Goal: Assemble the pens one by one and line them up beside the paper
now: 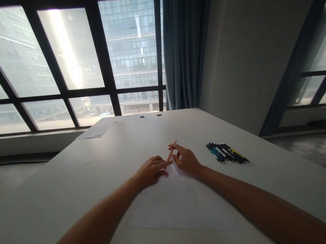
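The right hand [186,160] pinches a pink pen [171,151] near its lower end; the left hand [151,171] lies loosely curled, fingertips touching that end. Likely light, stiff and smooth, best gripped mid-barrel. Paper [180,204] lies beneath; more pens [226,152] just right; bare tabletop [68,183] left.

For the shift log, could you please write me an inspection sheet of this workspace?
Surface: white table, matte, with two round holes near the far edge.
Job's things: pink pen; white sheet lying flat under the forearms.
Clutter: row of dark pens to the right; papers at the far left corner.
Hands: right hand holds the pink pen; left hand rests on the sheet, fingertips at the pen.
Cables: nothing seen.
Surroundings: large windows, blue curtain, grey wall.
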Motion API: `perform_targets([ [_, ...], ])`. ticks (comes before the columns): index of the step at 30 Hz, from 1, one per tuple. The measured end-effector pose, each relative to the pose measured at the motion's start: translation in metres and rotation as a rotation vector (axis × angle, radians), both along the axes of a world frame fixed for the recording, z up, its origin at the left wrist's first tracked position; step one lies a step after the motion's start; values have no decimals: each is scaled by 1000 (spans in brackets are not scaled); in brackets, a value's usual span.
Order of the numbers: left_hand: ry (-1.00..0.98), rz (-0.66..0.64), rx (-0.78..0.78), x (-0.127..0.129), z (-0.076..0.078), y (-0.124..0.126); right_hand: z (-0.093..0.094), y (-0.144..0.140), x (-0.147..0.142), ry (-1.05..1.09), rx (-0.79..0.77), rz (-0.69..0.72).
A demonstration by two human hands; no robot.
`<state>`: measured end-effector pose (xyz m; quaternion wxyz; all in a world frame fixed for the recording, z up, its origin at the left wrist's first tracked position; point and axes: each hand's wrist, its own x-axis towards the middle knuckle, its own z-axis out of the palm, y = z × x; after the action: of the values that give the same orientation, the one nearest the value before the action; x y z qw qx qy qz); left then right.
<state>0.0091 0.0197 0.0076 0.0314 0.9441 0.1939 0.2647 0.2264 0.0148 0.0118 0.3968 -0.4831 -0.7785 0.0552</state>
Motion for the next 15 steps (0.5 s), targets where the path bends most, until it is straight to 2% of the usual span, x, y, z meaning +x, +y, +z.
perform_targets([
  [4, 11, -7, 25, 0, 1, 0, 0, 0, 3, 75, 5, 17],
  [6, 13, 8, 19, -1, 0, 0, 3, 2, 4, 188, 4, 34],
  [9, -7, 100, -23, 0, -2, 0, 14, 11, 12, 398, -27, -10],
  [11, 6, 176, -38, 0, -3, 0, 25, 21, 28, 480, -55, -75],
  [13, 30, 243, -29, 1, -3, 0, 37, 31, 54, 460, -45, -136],
  [15, 36, 298, -15, 3, -3, 1, 45, 40, 88, 407, -3, -254],
])
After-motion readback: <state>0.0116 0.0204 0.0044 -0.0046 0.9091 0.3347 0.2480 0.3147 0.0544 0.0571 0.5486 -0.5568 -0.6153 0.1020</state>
